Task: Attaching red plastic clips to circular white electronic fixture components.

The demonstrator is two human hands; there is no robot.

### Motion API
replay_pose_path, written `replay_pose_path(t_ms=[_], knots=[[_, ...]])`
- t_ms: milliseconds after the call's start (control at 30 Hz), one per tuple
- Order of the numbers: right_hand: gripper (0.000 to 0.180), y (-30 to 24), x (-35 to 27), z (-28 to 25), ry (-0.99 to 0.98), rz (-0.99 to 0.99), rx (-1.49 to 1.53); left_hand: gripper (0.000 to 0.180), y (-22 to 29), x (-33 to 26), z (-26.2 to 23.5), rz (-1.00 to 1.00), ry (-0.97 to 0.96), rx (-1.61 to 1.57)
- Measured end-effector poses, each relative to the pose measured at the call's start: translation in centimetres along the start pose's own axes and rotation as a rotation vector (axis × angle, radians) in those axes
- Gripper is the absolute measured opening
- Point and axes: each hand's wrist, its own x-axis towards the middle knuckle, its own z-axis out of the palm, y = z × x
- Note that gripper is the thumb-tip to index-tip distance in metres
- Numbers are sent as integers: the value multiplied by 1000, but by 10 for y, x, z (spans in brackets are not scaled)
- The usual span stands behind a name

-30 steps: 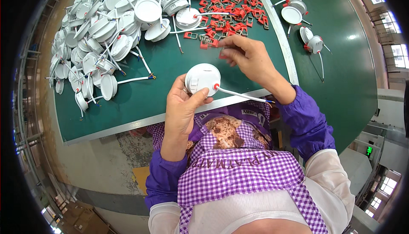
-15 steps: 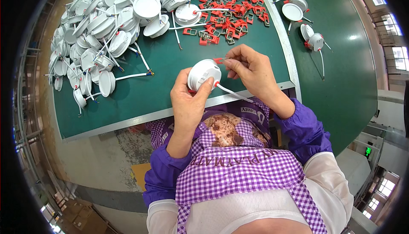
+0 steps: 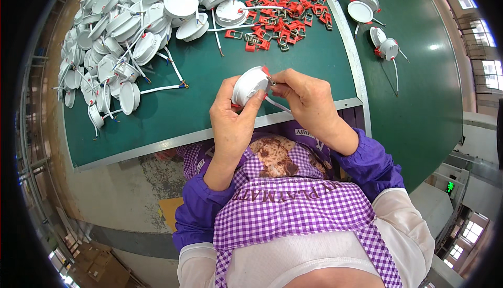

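Two bare hands meet over the near edge of a table, in front of a person in a purple checked apron (image 3: 293, 209) and purple oversleeves (image 3: 201, 209). The left hand (image 3: 229, 119) clamps a round white plastic housing (image 3: 250, 84) from the lower left, thumb in front, fingers behind. The housing is tilted, its longer visible axis leaning up and to the right.

At its upper right rim is a small red plastic clip with a metal loop (image 3: 266, 72). The clip lies between rim and right hand (image 3: 309, 102), just left of the right fingertips, its length sloping down from red end to metal. Those fingertips are together and appear to pinch the metal part; their exact contact is hidden. The right hand is nearer the clip. A white cable (image 3: 279, 105) passes below it.

Beyond, on the green tabletop (image 3: 173, 117), lie heaped white housings (image 3: 110, 52) at left and loose red clips (image 3: 291, 10) ahead. Farther right, more housings (image 3: 360, 11) rest on another green surface (image 3: 424, 115).
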Motion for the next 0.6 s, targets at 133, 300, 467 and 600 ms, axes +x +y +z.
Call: replay_pose_path(t_ms=[133, 300, 467, 600], knots=[[14, 1, 0, -1, -11, -30, -14, 24, 8, 2, -2, 17, -36, 90], [14, 6, 1, -3, -13, -123, -24, 23, 5, 3, -8, 18, -118, 49], [13, 0, 0, 1, 27, 36, 128, 22, 7, -2, 3, 102, -53, 211], [10, 19, 3, -2, 39, -116, 69, 22, 7, -1, 2, 43, -75, 97]])
